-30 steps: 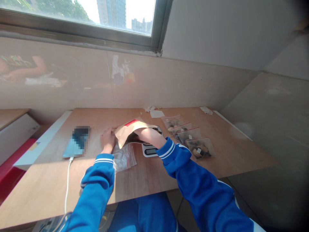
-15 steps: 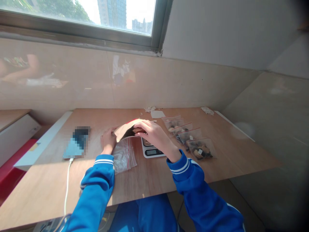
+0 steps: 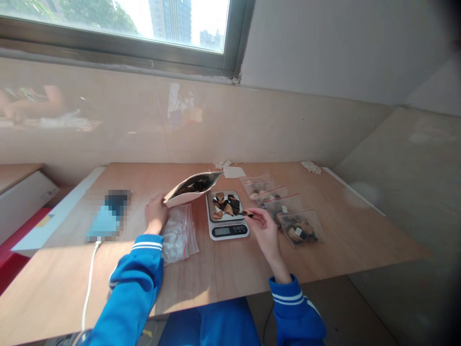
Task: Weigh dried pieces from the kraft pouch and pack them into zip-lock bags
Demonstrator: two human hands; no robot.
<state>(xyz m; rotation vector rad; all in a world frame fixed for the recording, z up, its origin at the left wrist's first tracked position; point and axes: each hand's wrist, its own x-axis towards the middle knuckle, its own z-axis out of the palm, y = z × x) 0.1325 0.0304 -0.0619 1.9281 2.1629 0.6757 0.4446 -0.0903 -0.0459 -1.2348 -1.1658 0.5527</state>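
Observation:
My left hand (image 3: 156,214) is closed on the left end of a pale paper pouch (image 3: 187,196), whose mouth gapes and shows dark pieces inside. At the right edge of a white kitchen scale (image 3: 230,232), my right hand (image 3: 262,225) pinches a dried brown-and-black piece (image 3: 248,213), which looks like peel or dried mushroom. Several similar dried pieces (image 3: 227,205) lie on the scale's plate. The digits on its display are too small to read surely. Beneath the pouch and beside my left wrist lie clear zip bags (image 3: 179,235) with red strips.
Several filled zip bags (image 3: 301,229) with small white labels lie in a row right of the scale. A phone (image 3: 108,216), blurred out, lies at the left with a white cable (image 3: 88,283). White paper (image 3: 234,172) and crumpled scraps (image 3: 310,167) lie along the table's back.
My right hand has come out of the pouch and moved right and down, now pinching a dried piece beside the scale. The pouch has shifted slightly left, uncovering the scale's plate.

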